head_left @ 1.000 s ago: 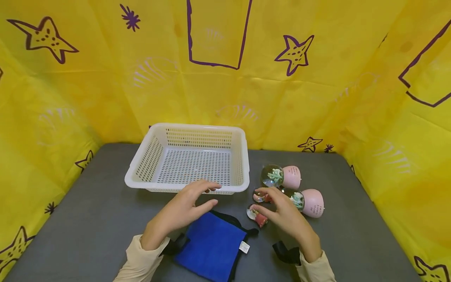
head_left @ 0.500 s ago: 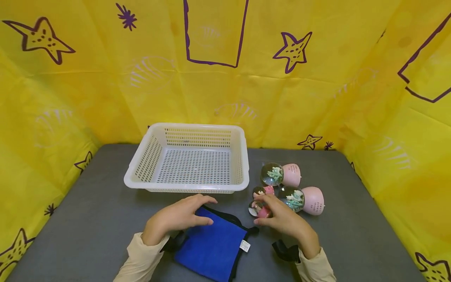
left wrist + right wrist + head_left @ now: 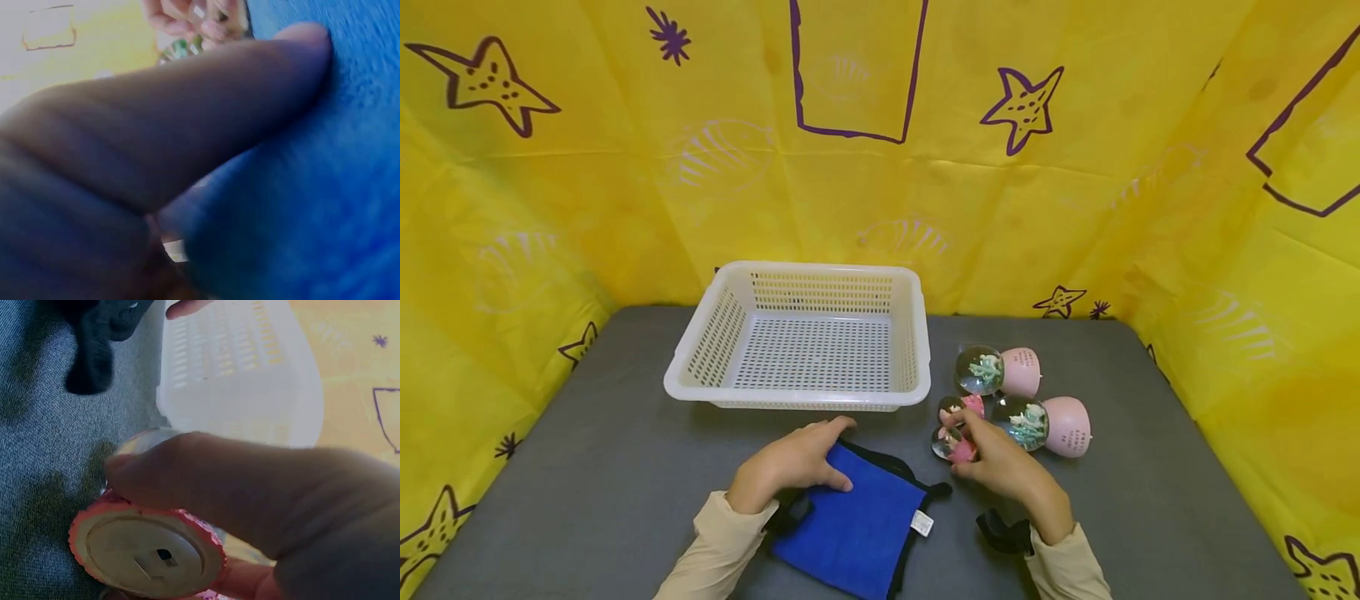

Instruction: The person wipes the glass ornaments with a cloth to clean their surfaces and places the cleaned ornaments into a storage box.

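My left hand (image 3: 793,457) holds the left corner of a blue cloth bag (image 3: 865,521) with black edging and a white label. Its thumb (image 3: 250,81) lies on the blue fabric in the left wrist view; the other fingers are mostly hidden. My right hand (image 3: 1007,462) grips a small snow globe (image 3: 951,446) with a pink base, which lies on its side. That base's pale underside (image 3: 147,556) faces the right wrist camera, below the thumb. Just behind lies a second small snow globe (image 3: 973,405), partly covered by my fingers.
Two larger snow globes with pink bases, one at the back (image 3: 1021,372) and one nearer (image 3: 1067,427), lie on their sides to the right. A white perforated basket (image 3: 797,400) stands behind the bag on the grey table (image 3: 587,467). Yellow patterned cloth (image 3: 880,192) walls the table.
My left hand has come down onto the bag's corner. My right hand has closed around the nearer small snow globe, which has turned and shifted slightly toward the other small one.
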### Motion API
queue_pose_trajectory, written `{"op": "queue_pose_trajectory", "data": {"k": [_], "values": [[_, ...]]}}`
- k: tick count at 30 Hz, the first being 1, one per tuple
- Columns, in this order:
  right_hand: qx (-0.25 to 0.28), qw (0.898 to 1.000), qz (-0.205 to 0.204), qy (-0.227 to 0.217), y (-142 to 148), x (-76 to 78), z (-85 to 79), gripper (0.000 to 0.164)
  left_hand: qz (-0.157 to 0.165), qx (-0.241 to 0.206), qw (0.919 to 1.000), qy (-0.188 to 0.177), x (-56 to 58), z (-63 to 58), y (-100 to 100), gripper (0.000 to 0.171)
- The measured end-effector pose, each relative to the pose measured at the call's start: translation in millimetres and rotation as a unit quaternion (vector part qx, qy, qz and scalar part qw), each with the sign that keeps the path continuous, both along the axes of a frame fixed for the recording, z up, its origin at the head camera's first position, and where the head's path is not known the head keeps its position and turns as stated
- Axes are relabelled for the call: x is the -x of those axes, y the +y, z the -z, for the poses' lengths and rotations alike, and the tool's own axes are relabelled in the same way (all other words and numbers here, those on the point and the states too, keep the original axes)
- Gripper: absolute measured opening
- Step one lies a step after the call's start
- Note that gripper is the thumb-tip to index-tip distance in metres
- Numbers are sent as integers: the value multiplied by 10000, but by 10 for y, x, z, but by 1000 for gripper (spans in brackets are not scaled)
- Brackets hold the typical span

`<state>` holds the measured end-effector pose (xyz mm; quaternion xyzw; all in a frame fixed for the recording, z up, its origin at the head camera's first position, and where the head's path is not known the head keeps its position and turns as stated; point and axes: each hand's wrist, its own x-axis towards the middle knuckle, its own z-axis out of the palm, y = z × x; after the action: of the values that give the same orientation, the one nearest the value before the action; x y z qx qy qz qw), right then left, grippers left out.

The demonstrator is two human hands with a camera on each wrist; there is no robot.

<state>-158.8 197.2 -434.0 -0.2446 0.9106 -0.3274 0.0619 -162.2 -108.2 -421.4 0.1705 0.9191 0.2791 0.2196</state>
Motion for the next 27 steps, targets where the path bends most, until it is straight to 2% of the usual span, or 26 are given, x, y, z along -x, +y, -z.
{"op": "queue_pose_trajectory", "data": {"k": [8, 13, 16, 19, 22, 23, 24, 27], "values": [[54, 9994, -249, 234, 21, 5, 6, 42, 693, 19, 9975, 102, 20, -55, 0, 46], [593, 9979, -153, 223, 34, -9, -58, 42, 1021, -711, 9922, 103, 36, -128, -65, 19], [891, 9954, 65, 346, 57, -18, -119, 43, 1022, -1234, 9868, 232, 40, -190, -105, 16], [1144, 9909, 270, 655, 85, -31, -181, 44, 832, -1674, 9814, 430, 26, -268, -128, 19], [1424, 9838, 430, 1003, 109, -52, -241, 45, 690, -2285, 9692, 609, -9, -353, -137, 19], [1520, 9812, 500, 1077, 114, -62, -258, 45, 654, -2564, 9625, 601, -25, -381, -140, 19], [1628, 9787, 561, 1121, 119, -72, -274, 45, 625, -2858, 9545, 586, -42, -407, -145, 19], [2063, 9701, 646, 1105, 121, -106, -321, 46, 474, -3812, 9223, 416, -97, -484, -163, 17]]}}
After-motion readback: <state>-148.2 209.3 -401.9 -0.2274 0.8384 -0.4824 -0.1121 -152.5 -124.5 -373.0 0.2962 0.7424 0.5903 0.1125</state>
